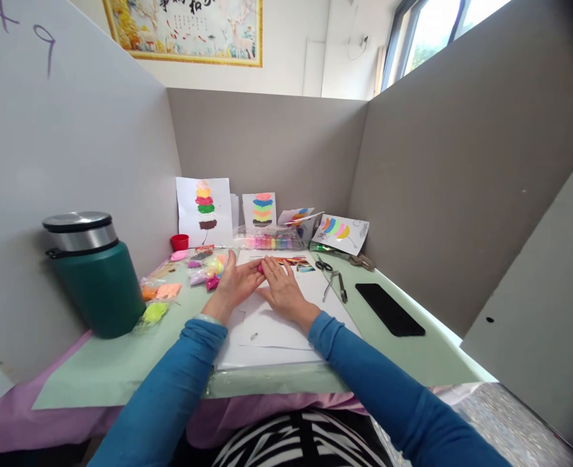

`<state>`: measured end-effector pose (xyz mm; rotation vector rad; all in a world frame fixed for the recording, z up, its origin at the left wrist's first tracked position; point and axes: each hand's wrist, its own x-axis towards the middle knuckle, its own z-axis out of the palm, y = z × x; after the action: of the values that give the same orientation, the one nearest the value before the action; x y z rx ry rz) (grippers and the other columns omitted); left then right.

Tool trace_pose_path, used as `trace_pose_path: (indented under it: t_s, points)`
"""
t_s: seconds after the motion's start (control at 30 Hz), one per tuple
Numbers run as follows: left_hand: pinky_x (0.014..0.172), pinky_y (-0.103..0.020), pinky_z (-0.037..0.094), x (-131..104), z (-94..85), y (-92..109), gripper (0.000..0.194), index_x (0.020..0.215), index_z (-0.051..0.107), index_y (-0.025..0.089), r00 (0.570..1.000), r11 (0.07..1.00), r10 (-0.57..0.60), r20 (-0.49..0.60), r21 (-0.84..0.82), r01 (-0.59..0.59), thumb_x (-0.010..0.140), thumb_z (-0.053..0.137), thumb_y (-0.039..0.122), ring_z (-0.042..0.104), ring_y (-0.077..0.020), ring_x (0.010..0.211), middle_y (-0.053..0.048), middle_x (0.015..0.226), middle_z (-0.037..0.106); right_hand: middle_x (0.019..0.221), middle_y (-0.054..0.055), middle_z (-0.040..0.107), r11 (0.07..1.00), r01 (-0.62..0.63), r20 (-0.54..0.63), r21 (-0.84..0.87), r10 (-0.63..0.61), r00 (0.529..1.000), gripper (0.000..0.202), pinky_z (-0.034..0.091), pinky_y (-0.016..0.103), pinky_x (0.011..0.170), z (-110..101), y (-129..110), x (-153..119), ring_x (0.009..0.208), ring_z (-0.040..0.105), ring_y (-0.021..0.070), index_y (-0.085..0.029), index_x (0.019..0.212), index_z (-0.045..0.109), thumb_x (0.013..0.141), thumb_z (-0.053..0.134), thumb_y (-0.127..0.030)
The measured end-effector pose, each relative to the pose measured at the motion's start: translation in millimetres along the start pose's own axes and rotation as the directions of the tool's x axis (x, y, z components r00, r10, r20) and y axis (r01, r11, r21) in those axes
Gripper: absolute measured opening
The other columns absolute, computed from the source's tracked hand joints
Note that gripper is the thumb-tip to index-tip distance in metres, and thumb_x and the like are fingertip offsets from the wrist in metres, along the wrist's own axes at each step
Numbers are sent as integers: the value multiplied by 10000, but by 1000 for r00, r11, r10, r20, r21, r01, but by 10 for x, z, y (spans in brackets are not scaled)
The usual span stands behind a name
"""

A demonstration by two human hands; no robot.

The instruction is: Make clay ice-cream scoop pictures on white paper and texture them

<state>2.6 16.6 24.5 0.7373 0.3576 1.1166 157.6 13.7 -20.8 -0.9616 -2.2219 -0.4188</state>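
Note:
A small piece of deep pink modelling clay (pixel 261 267) shows between my two hands, above white sheets of paper (pixel 279 324). My left hand (pixel 237 283) is turned palm up beneath it, thumb raised and fingers stretched out to the right. My right hand (pixel 282 288) lies palm down over the left fingers, its own fingers straight, pressing the clay from above. Part of the clay is hidden by the right fingers. Several small bags of coloured clay (pixel 212 267) lie just left of my left hand, among them a magenta one.
A green thermos (pixel 98 285) stands at left near orange and yellow clay packets (pixel 154 313). To the right are scissors (pixel 323 264), metal tools (pixel 335 285) and a black phone (pixel 389 309). A clear clay box (pixel 269 239) and painted cards (pixel 261 211) line the back; grey partitions (pixel 267 139) enclose the table.

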Motion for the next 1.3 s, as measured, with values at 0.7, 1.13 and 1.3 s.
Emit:
trace_pose_path:
  t_s: [0.7, 1.13, 1.3]
  points:
    - [997, -420, 439, -51, 33, -50, 770, 1288, 527, 71, 996, 994, -78, -37, 68, 80, 906, 239, 674, 595, -288, 1121, -218, 1193, 623, 1517, 204, 300, 983, 173, 16, 60, -174, 985, 728, 167, 511, 1157, -41, -160, -17, 1442, 206, 263, -64, 1472, 311, 923, 449, -522]
    - [964, -382, 459, -31, 26, -80, 724, 1273, 542, 89, 994, 987, -103, -47, 121, 108, 909, 278, 657, 620, -266, 1073, -190, 1156, 646, 1520, 207, 294, 987, 147, 21, 63, -149, 989, 732, 172, 501, 1154, -31, -142, -28, 1444, 197, 265, -56, 1469, 314, 918, 463, -514]
    - [971, -374, 456, 2, -31, -82, 711, 1278, 550, 94, 995, 990, -94, 43, 109, 88, 921, 270, 641, 622, -253, 1067, -189, 1137, 652, 1513, 195, 317, 999, -30, 11, 29, 29, 1000, 663, 199, 528, 1131, -14, -20, -51, 1423, 254, 278, -92, 1470, 328, 939, 448, -469]
